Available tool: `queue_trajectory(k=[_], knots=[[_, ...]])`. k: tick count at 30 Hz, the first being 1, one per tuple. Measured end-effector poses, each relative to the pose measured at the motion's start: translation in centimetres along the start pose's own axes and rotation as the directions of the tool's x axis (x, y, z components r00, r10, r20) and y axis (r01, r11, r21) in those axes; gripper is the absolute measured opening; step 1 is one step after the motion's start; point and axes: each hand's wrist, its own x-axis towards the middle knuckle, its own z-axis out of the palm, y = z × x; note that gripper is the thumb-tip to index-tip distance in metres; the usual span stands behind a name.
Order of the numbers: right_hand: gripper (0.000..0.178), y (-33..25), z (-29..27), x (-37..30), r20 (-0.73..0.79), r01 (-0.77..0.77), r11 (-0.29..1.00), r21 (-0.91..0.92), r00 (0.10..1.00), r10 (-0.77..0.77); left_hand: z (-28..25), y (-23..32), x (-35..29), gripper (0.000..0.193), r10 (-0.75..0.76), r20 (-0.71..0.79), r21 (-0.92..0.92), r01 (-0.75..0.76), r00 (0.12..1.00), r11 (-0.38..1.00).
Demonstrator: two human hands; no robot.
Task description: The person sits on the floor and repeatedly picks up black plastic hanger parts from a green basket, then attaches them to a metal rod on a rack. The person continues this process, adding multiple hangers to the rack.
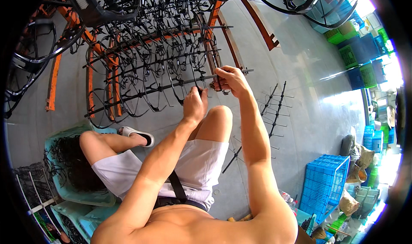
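Note:
In front of me stands an orange rack [113, 79] with rows of dark hooked rods, hung full of thin curved black pieces [141, 79]. My left hand [196, 104] is closed at the right part of the lowest rod [159, 88], its fingers around the lower end of a curved black piece [195, 74]. Slightly higher and to the right, my right hand [231, 82] pinches a small dark piece [218, 82] by the rod's right end. Its exact kind is hidden by the fingers.
Loose hooked rods [278, 109] lie on the grey floor to the right. A teal crate [53, 147] of black pieces stands at my left knee. A blue crate [324, 186] stands at lower right. Larger black frames [103, 16] hang overhead.

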Motion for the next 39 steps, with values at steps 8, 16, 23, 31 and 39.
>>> queue_trajectory(k=[8,16,23,31,39], knots=[[0.025,-0.1,-0.2,-0.6,-0.016,0.013,1.000,-0.014,1.000,-0.013,0.0,0.2,-0.2,0.025,-0.050,0.033,-0.010,0.050,0.998,0.999],[0.027,-1.1,0.3,0.3,-0.105,0.034,0.984,-0.174,0.993,-0.053,1.2,-1.5,-2.0,0.035,-0.019,0.068,0.011,0.019,0.998,1.000],[0.028,4.5,-1.4,-2.4,0.122,0.388,0.340,-0.857,0.793,-0.597,-9.2,-1.0,-7.9,0.043,-0.012,0.436,-0.024,0.025,0.900,0.999],[0.036,10.4,-8.2,-7.6,-0.168,-0.010,0.429,-0.903,0.928,-0.333,-39.3,-13.3,-16.7,0.021,-0.312,-0.077,-0.476,0.240,0.947,0.846],[0.028,3.3,9.6,-10.5,-0.080,0.151,0.522,-0.840,0.915,-0.395,-45.5,-37.7,-26.6,0.029,-0.494,-0.555,0.569,0.738,0.670,0.362]])
